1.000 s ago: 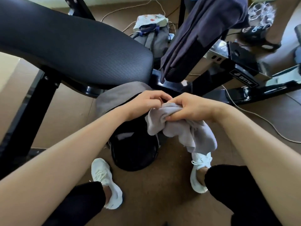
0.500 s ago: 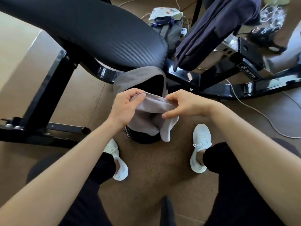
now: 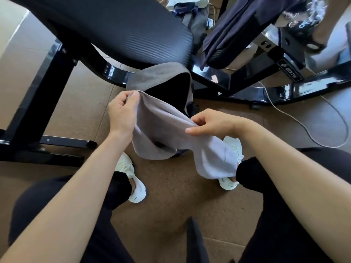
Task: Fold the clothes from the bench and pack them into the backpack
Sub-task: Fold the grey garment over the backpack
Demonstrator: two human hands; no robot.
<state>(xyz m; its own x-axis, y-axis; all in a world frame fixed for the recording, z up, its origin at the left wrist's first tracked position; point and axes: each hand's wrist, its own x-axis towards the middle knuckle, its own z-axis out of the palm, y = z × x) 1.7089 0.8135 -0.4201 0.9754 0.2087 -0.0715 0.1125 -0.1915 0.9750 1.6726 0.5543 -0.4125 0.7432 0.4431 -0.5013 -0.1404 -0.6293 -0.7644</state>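
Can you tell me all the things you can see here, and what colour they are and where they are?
Cloth: one, light grey, held up between both hands, over the backpack.
Backpack: one, grey outside and black inside, open on the floor below the bench.
Bench: one, black, with a padded seat at top left and a shiny frame.
Dark garment: one, navy, draped over the bench at top right.
Small bag: one, grey with a pale top, on the floor behind the bench.
Cord: one, white, lying on the brown floor at right.
Shoes: two, white, on the person's feet.
Left hand: pinching the cloth's upper edge.
Right hand: pinching the cloth's middle.
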